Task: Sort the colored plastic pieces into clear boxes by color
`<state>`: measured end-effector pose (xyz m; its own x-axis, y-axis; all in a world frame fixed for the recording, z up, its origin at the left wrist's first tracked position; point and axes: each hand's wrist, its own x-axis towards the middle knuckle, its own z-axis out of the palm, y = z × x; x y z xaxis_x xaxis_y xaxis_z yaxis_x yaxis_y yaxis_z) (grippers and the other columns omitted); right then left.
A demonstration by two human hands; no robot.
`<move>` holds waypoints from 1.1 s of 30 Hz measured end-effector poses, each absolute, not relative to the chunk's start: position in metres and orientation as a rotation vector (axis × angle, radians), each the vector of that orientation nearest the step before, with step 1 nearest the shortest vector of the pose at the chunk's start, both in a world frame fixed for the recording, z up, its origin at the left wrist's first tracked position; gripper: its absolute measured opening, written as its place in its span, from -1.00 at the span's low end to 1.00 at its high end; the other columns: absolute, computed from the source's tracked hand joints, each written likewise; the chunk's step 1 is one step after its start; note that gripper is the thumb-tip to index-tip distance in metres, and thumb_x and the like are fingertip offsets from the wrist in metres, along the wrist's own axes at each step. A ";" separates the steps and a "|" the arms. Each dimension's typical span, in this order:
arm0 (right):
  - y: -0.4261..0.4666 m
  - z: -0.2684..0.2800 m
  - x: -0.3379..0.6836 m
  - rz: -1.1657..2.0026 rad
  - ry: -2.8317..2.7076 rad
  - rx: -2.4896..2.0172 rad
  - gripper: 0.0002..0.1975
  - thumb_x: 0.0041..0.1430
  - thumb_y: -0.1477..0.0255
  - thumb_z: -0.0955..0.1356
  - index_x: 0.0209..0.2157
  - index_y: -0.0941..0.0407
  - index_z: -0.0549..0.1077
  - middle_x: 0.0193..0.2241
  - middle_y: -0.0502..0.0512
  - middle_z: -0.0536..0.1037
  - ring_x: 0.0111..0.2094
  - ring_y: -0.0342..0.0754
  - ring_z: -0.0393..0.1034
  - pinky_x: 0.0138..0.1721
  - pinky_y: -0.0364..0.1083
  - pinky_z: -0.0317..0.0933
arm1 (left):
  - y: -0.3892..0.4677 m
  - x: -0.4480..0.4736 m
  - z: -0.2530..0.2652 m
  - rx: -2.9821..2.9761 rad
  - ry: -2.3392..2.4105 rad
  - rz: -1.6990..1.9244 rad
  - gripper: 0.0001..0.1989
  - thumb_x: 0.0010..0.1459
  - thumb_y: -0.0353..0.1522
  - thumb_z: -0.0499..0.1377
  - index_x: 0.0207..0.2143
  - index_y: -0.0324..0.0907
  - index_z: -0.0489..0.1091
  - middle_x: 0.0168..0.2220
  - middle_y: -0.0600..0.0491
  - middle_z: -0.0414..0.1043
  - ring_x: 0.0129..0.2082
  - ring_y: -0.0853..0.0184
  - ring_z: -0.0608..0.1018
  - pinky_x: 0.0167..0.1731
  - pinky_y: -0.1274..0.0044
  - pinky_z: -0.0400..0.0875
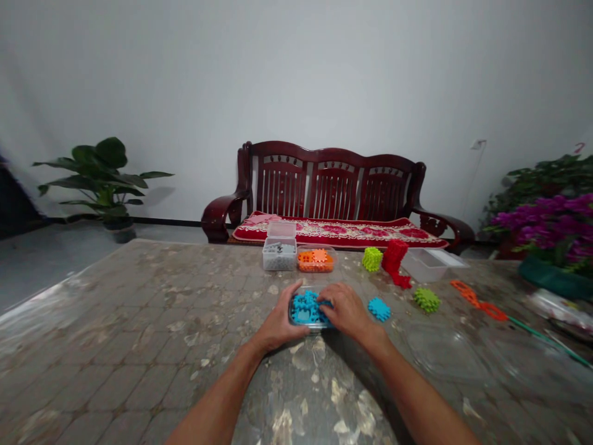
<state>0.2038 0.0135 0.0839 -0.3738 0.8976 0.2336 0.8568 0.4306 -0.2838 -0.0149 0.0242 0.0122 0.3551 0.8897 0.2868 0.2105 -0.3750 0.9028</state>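
Note:
A clear plastic container [315, 329] full of blue interlocking plastic pieces [303, 307] stands on the table in front of me. My left hand [281, 318] is closed around its left side, thumb along the near edge and fingers at the far left corner. Over the container's right half, my right hand [343, 308] has its fingers curled down among the blue pieces. Its fingertips are pressed on a blue piece, partly hidden by the hand. A loose blue gear-shaped piece [379, 308] lies on the table just right of my right hand.
Behind stand an open box of grey pieces [279, 261] and a container of orange pieces [315, 266]. To the right are yellow-green stacks [372, 259], a red stack [393, 256], a clear box [424, 266], linked orange pieces [477, 300] and a clear lid [447, 352].

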 end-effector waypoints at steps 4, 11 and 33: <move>0.012 0.077 0.237 0.149 -2.097 -1.599 -0.71 0.25 0.50 0.32 -0.09 0.06 0.62 -0.05 0.11 0.66 0.03 0.04 0.48 0.13 -0.01 0.24 | 0.023 -0.016 0.015 1.792 0.974 1.045 0.06 -0.15 -0.36 0.44 0.39 -0.10 0.05 0.32 -0.16 0.19 0.25 -0.05 0.36 0.28 0.08 0.27; 0.003 0.059 0.317 -0.033 -1.849 -2.236 -0.51 0.18 0.33 0.40 0.14 0.13 0.53 0.05 0.35 0.61 0.09 0.29 0.49 0.07 0.12 0.29 | 0.023 -0.016 0.015 1.775 0.987 1.020 0.07 -0.15 -0.38 0.44 0.40 -0.06 0.05 0.35 -0.14 0.15 0.27 -0.03 0.34 0.30 0.10 0.26; -0.004 0.093 0.252 0.318 -2.050 -1.529 -0.48 0.06 0.44 0.43 0.10 0.09 0.55 0.03 0.19 0.63 0.03 0.13 0.49 0.12 0.08 0.31 | 0.023 -0.017 0.014 1.794 0.974 1.020 0.08 -0.14 -0.34 0.45 0.40 -0.08 0.03 0.35 -0.16 0.13 0.30 -0.08 0.31 0.30 0.08 0.23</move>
<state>0.2516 -0.0043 0.0928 -0.1955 0.9367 0.2903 0.8049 0.3224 -0.4981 -0.0167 0.0233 0.0140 0.3686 0.8933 0.2573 0.2161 -0.3516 0.9109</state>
